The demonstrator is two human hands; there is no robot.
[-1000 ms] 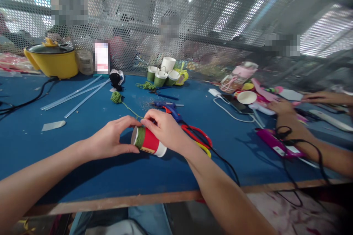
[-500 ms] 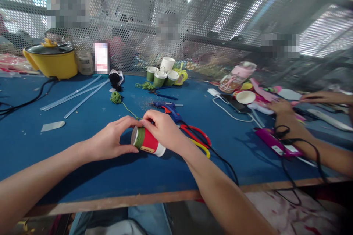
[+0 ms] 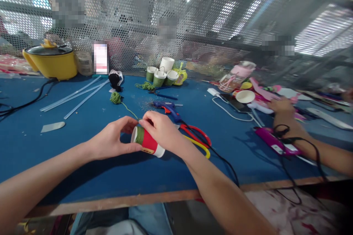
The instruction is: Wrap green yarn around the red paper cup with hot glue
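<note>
At centre frame the paper cup is lying on its side low over the blue table, and whether it is resting on the surface cannot be told. Its narrow end is pointing left and is carrying a band of green cord. The left hand is gripping that narrow end, thumb underneath and fingers curled over the top, pinching the cup so that, in my judgement, it is not rolling. The right hand is lying over the cup's red body, fingers pressed together and fingertips bearing down at the edge of the band, apparently holding the cord flat against the wall; its thumb is hidden. A thin strand is running up and left from the fingertips to a ball of cord, which is sitting well apart, probably so the line is feeding loosely. A glue gun is lying just behind the right hand and scissors just right of the wrist, both near at hand. Green-banded cups are standing grouped at upper centre. At the right edge another person's hand is resting among pink items.
</note>
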